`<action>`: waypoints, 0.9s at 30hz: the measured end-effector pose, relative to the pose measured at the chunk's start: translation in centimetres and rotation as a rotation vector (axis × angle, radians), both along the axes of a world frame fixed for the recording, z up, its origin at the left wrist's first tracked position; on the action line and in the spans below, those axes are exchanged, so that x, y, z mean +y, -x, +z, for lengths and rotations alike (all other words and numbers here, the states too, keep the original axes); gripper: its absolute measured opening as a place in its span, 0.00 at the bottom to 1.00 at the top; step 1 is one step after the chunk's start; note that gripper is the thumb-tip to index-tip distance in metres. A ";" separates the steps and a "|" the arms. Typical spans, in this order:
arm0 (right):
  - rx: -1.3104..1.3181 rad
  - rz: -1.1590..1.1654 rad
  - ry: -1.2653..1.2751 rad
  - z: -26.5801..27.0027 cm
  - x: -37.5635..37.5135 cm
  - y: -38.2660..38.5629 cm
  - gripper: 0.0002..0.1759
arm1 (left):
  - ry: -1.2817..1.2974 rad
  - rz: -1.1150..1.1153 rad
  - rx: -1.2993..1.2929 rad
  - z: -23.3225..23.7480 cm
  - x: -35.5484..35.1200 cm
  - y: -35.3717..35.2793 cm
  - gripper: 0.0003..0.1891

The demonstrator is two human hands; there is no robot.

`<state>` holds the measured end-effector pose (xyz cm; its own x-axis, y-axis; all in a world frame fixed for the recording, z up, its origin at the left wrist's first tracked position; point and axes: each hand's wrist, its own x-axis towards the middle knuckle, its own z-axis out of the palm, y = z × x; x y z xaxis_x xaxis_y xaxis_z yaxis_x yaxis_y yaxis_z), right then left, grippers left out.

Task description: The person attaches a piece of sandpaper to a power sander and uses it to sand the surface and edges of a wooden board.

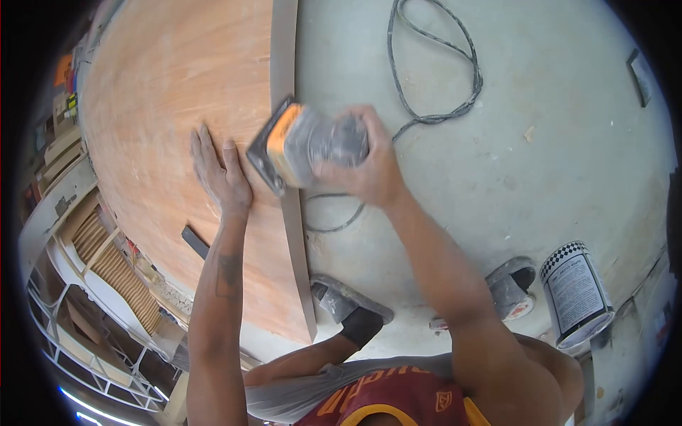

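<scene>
A large wooden panel (163, 92) with a pale edge strip fills the left side. My left hand (222, 174) lies flat on it, fingers spread, holding nothing. Wrapped around the dusty body of an orange and grey power sander (295, 145) is my right hand (366, 160). The sander is tilted, its dark square pad turned toward the panel and close to the panel's right edge; whether the pad touches the wood I cannot tell. A small dark flat object (195, 242) rests on the panel beside my left forearm.
A dark cable (474, 85) loops over the pale floor (533, 184). At the lower right stands a labelled can (577, 295), near my sandalled foot (511, 287). A dark flat piece (639, 77) lies at the far right. Curved wooden frames (117, 266) and shelves line the left.
</scene>
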<state>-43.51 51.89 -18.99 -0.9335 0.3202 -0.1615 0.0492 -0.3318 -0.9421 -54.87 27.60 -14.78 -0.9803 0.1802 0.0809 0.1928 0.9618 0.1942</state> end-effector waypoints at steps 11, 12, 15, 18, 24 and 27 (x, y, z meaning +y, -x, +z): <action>-0.015 0.032 0.013 0.7 0.0 -0.1 0.41 | 0.010 0.001 -0.010 0.3 0.3 0.2 0.36; -0.021 0.031 0.019 0.3 0.6 0.6 0.41 | 0.016 0.000 -0.015 0.2 0.2 0.1 0.36; 0.000 0.046 -0.012 -0.1 3.1 3.9 0.39 | 0.014 0.005 -0.035 0.5 0.4 -0.4 0.35; -0.061 0.052 0.133 0.8 2.7 3.7 0.38 | 0.011 0.025 -0.020 0.6 0.7 -0.1 0.35; 0.027 -0.023 -0.071 -0.5 0.1 0.7 0.40 | 0.027 0.013 -0.011 0.3 0.2 0.1 0.35; -0.063 -0.002 -0.023 -0.4 3.7 5.5 0.38 | 0.014 -0.012 -0.001 0.0 -0.1 0.0 0.35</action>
<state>-49.03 55.62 -19.37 -0.9211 0.3261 -0.2125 0.1080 -0.3105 -0.9444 -54.91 27.51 -14.81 -0.9782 0.1930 0.0772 0.2041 0.9620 0.1814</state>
